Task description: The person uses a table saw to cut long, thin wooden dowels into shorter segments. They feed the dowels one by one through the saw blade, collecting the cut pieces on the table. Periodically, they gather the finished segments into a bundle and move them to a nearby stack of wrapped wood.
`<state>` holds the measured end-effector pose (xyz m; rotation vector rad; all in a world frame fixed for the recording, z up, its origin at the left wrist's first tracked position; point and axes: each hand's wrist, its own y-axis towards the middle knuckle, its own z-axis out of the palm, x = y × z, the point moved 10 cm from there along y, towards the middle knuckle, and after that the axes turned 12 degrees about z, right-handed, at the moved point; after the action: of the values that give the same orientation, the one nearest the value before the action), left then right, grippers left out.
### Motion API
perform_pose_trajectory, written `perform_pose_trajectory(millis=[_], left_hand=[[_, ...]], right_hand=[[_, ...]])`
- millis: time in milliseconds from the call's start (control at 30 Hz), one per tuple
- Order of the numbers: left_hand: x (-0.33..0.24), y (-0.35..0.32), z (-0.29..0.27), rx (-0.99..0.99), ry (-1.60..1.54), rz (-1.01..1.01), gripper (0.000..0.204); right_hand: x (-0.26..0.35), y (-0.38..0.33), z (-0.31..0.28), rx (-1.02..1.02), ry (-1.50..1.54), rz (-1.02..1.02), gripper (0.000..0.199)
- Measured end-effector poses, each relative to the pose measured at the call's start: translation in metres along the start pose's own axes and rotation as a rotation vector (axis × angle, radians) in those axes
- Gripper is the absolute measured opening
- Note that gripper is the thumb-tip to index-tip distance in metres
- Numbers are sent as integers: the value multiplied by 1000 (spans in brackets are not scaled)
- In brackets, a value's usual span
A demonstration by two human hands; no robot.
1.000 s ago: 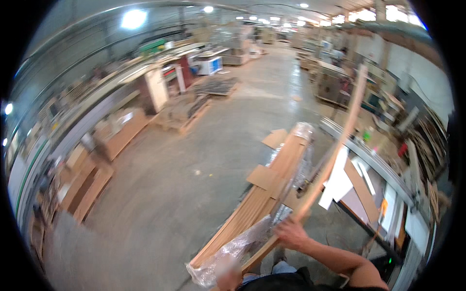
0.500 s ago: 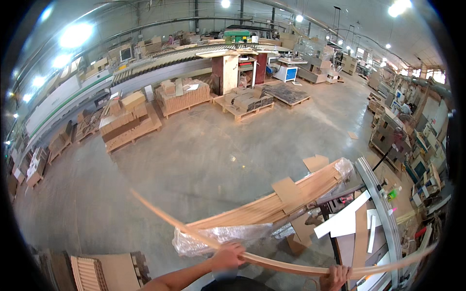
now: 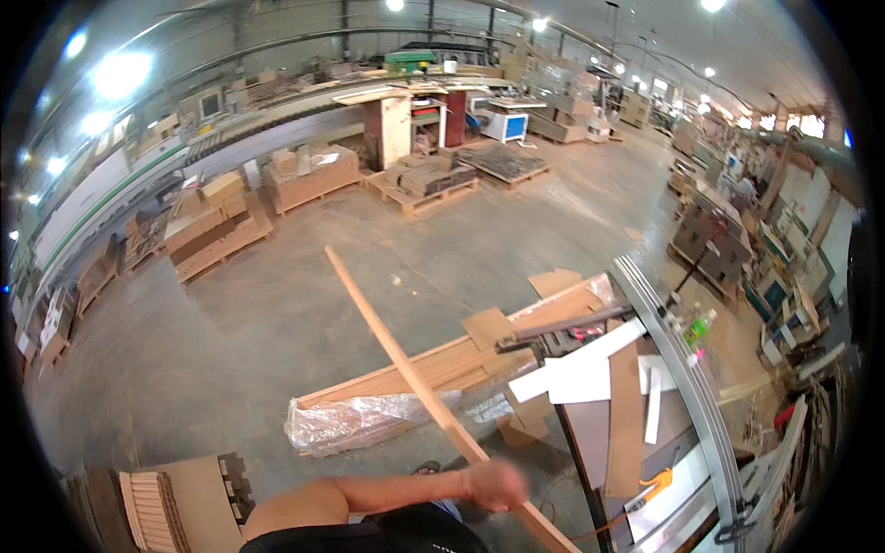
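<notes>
A long, narrow wooden strip [image 3: 396, 355] slants across the middle, from a far tip over the floor to the lower edge of the view. My left hand [image 3: 498, 485], reaching across from the lower left, is closed around it toward the near end; the hand is slightly blurred. My right hand is out of the picture. Beneath the strip lies a long stack of wooden boards [image 3: 442, 369], partly wrapped in clear plastic film [image 3: 341, 424]. A cardboard piece [image 3: 489, 327] rests on that stack.
To the right stands a work table with a long metal rail [image 3: 678, 359], white panels [image 3: 590, 364], a brown strip [image 3: 624, 429] and a yellow-orange tool [image 3: 654, 487]. Slatted wood pieces [image 3: 152, 511] sit at lower left. Loaded pallets [image 3: 221, 244] line the far side.
The strip has swung from lying crosswise to pointing more away from me. My right hand has left the view, while my left hand has moved right, still holding the strip. The view has shifted.
</notes>
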<state>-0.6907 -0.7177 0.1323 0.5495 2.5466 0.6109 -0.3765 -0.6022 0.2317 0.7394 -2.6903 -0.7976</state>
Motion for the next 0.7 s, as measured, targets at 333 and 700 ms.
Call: perform_pose_trajectory(millis=[333, 700], left_hand=[[82, 117, 61, 458, -160, 9, 12], [89, 290, 155, 589, -359, 217, 21]], right_hand=[[-159, -45, -25, 45, -237, 465, 13], [-259, -82, -14, 184, -308, 716, 43]])
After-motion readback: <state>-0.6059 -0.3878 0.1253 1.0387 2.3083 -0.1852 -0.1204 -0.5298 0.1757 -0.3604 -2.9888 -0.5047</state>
